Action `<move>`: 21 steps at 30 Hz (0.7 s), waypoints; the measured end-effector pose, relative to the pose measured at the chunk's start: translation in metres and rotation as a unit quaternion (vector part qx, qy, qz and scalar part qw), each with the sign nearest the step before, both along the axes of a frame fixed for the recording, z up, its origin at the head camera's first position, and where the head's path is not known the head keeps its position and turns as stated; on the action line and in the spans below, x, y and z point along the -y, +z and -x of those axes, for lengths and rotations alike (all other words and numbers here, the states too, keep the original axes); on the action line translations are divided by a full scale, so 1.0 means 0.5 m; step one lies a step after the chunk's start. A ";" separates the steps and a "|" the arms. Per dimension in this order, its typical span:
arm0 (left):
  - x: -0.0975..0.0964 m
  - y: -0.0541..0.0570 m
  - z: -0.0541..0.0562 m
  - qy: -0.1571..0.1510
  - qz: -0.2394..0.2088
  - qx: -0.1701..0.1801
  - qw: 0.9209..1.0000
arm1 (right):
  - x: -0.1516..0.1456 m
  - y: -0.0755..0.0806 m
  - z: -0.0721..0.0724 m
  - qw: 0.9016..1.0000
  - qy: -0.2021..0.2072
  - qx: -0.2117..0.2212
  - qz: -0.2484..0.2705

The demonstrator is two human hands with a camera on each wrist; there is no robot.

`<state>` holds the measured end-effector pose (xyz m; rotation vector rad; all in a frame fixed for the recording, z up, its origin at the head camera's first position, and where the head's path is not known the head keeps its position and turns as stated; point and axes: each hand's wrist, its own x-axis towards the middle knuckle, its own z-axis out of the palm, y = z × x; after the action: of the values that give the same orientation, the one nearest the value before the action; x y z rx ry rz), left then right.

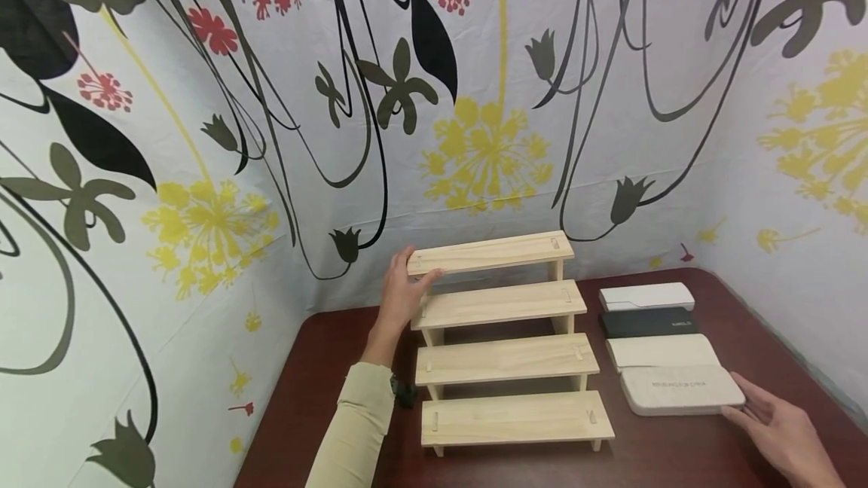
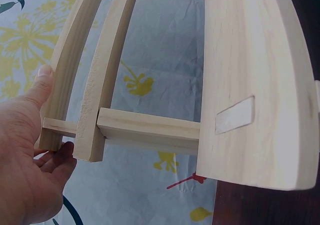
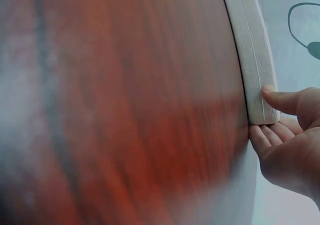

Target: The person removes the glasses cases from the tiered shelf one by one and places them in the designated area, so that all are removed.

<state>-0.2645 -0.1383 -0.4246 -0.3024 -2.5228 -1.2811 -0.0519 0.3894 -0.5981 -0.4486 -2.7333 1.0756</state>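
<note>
A pale wooden stand (image 1: pixel 505 362) with several stepped shelves stands upright on the table. My left hand (image 1: pixel 401 288) grips the left end of its top shelf (image 1: pixel 490 252), the thumb on the near side and the other fingers behind. In the left wrist view, the thumb lies along the shelf (image 2: pixel 67 80) and the fingertips curl under its end. My right hand (image 1: pixel 773 422) pinches the right end of a flat white case (image 1: pixel 681 390) with rounded corners and faint lettering, shaped like a glasses case. The right wrist view shows the thumb against the case's seamed side (image 3: pixel 252 55).
Behind the white case lie a cream case (image 1: pixel 664 351), a dark case (image 1: pixel 647 321) and another white case (image 1: pixel 647 297), in a row right of the stand. Flower-printed cloth (image 1: pixel 475 134) rises behind and beside the reddish-brown table (image 1: pixel 319 390).
</note>
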 end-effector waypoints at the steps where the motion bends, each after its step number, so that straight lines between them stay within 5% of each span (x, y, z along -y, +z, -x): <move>1: 0.000 -0.001 0.001 0.000 0.001 0.001 1.000 | 0.000 0.001 -0.001 1.000 0.001 -0.002 0.000; 14: 0.000 0.002 -0.001 -0.003 0.000 0.001 1.000 | -0.003 0.011 -0.005 1.000 -0.001 -0.006 0.008; 21: 0.002 0.002 -0.004 -0.008 -0.001 0.000 1.000 | 0.002 0.015 0.001 0.997 -0.044 0.044 0.048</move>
<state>-0.2627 -0.1391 -0.4238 -0.3227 -2.5238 -1.2898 -0.0524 0.3882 -0.5904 -0.6383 -2.7154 1.1966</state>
